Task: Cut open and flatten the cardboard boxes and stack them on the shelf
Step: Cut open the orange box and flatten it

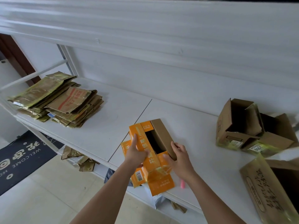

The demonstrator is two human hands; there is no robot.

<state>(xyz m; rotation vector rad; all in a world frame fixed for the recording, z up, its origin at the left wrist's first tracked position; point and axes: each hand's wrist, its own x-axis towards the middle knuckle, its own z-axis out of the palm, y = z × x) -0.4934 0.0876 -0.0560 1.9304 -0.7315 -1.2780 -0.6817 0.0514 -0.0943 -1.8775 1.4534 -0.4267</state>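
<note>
An orange cardboard box [157, 167] lies open on the white shelf [100, 131], its flaps spread and clear tape hanging at its near end. My left hand [135, 152] presses on its orange left side with fingers extended. My right hand [179, 157] grips the brown flap on the box's right side. A stack of flattened boxes [59, 99] sits at the shelf's far left. A small pink object [182, 184], perhaps a cutter, lies on the shelf just right of my right wrist.
Two opened brown boxes [246, 128] stand at the right of the shelf. Another brown box [273, 191] with black lettering sits at the near right edge. Cardboard scraps [77, 157] lie on the lower shelf. A dark welcome mat [21, 157] covers the floor at left.
</note>
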